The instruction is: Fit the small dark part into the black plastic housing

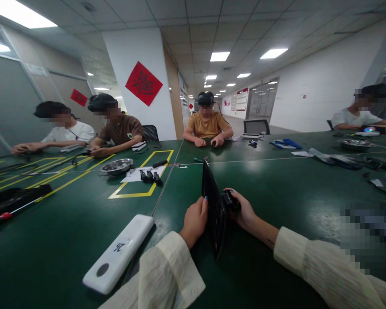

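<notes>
The left hand (pixel 194 218) grips a near-upright black panel (pixel 216 214) in its fingers. The right hand (pixel 246 211) clasps a small black component (pixel 230 201) beside it, fingers closed.

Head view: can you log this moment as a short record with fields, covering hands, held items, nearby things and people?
Left hand: grips the near-left side of a flat black panel
Right hand: holds a black part by the panel's right face; whether joined, cannot tell
Panel pose: upright, seen nearly edge-on
Near left forearm: white device marked 26
Farther left: metal bowl, small black parts
Surface: green table
Co-workers: at least four
</notes>
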